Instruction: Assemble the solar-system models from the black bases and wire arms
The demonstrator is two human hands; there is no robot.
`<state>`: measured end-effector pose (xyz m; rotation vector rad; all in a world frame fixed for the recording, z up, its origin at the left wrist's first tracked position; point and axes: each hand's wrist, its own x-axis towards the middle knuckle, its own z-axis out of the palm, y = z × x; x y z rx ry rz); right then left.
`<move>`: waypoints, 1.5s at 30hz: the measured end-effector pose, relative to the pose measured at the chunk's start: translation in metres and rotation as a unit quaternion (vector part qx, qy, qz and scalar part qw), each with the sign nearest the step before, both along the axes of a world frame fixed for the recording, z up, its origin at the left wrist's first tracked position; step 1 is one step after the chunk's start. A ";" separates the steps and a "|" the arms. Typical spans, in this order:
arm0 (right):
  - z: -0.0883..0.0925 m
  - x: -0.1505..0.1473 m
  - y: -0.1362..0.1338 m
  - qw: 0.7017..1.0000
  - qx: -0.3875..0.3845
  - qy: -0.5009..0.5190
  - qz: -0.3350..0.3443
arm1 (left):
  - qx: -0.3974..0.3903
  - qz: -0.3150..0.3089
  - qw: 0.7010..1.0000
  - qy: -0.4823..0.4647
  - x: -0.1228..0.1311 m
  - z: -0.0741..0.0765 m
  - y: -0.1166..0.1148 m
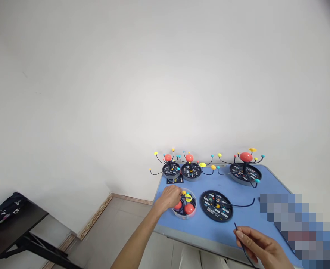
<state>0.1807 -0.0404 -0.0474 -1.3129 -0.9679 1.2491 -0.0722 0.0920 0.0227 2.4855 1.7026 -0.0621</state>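
My left hand [169, 198] reaches into a clear round tray [185, 204] of loose parts, with red half-spheres, yellow pieces and black rods in it; its fingers are curled over the tray's left side, and what they grip is hidden. Near the table's front edge, my right hand [258, 246] pinches a thin black curved rod [240, 239]. Between the hands lies a black round base disc [216, 205] with a short post and one black arm stretching right.
Three assembled solar-system models [171, 167] [191, 169] [245, 170] stand along the back of the blue table [262, 186], against a white wall. A blurred patch covers the table's right end. A black table with a dark bag [5, 211] is at the lower left.
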 end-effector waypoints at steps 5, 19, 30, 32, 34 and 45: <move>-0.007 -0.004 0.008 0.997 -0.016 0.076 0.019 | 0.018 -0.003 0.999 -0.045 -0.008 -0.002 -0.006; 0.014 -0.031 0.012 0.987 -0.034 0.145 0.060 | 0.106 -0.033 0.942 -0.318 -0.015 -0.022 -0.029; 0.034 -0.053 0.016 0.975 0.028 0.143 0.166 | 0.198 -0.108 0.818 -0.530 0.003 -0.013 -0.083; 0.037 -0.057 0.016 0.973 0.035 0.143 0.177 | 0.213 -0.117 0.815 -0.526 0.005 -0.009 -0.088; 0.038 -0.060 0.016 0.971 0.036 0.146 0.187 | 0.226 -0.124 0.812 -0.523 0.005 -0.005 -0.092; 0.037 -0.062 0.009 0.966 0.031 0.157 0.203 | 0.122 -0.005 0.729 -0.673 -0.002 -0.013 -0.108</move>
